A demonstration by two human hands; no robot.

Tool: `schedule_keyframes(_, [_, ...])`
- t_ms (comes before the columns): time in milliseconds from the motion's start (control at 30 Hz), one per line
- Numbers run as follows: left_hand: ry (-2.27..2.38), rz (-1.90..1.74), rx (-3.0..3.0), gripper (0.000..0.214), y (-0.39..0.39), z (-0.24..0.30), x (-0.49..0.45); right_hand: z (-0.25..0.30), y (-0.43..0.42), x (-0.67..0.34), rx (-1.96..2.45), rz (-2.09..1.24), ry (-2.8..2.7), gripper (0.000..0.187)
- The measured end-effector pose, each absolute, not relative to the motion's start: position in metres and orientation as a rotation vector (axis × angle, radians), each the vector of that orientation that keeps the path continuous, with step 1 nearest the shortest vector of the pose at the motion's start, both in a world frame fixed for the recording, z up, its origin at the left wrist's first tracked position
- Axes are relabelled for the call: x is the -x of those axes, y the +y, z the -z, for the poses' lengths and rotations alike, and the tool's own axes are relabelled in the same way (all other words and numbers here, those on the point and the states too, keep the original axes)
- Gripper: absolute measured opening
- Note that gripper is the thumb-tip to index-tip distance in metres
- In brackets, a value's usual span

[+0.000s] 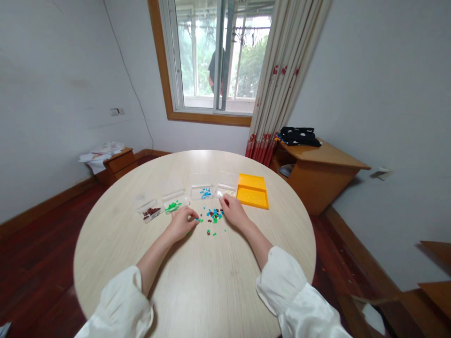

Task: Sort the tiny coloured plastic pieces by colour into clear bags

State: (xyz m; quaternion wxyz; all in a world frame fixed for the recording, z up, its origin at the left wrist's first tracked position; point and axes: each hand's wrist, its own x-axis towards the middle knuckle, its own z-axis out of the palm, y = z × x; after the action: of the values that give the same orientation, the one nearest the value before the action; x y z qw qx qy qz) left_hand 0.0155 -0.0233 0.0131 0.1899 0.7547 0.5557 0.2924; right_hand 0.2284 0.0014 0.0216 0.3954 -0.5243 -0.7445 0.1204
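A loose pile of small blue, green and dark brown plastic pieces (214, 215) lies on the round table (211, 281). My left hand (182, 222) is at the pile's left edge, its thumb and forefinger pinched beside small green bits (200, 220). What those fingers hold, if anything, is too small to make out. At the pile's upper right, my right hand (234, 211) is closed, fingertips just in front of a clear box with pale pieces (225, 190). Its fingers hide whatever may be between them. A few stray pieces (211, 233) lie nearer to me.
Clear boxes hold brown pieces (151, 212), green pieces (173, 206) and blue pieces (206, 192) in an arc. An open yellow case (252, 203) stands on the right. Beyond are a wooden cabinet (317, 164) and a curtain (271, 94). A person (212, 70) stands outside the window.
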Motion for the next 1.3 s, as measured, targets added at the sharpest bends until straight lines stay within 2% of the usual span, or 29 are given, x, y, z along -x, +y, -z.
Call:
schedule_keyframes(200, [1.593, -0.803, -2.118, 0.014, -0.025, -0.016, -0.017, -0.016, 0.003, -0.223, 1.202, -0.446, -1.845, 0.015])
schedule_keyframes(367, [1.667, -0.872, -2.094, 0.017, -0.023, -0.013, -0.017, -0.015, 0.002, -0.22, 1.147, -0.471, -1.806, 0.013])
schedule_keyframes(733, [1.68, -1.052, -1.914, 0.023, -0.022, -0.019, -0.017, -0.011, 0.004, -0.215, 1.087, -0.509, -1.765, 0.017])
schedule_keyframes(900, [1.614, -1.115, -1.864, 0.022, -0.022, -0.018, -0.019, -0.012, 0.014, -0.206, 1.098, -0.429, -1.666, 0.018])
schedule_keyframes(1200, [1.532, -1.312, -1.658, 0.021, -0.019, -0.019, -0.018, -0.002, 0.037, -0.19, 1.084, -0.258, -1.789, 0.04])
schedule_keyframes(1300, [1.403, -1.363, -1.424, 0.021, -0.016, -0.018, -0.018, 0.0, 0.033, -0.193, 1.127, -0.193, -1.863, 0.04])
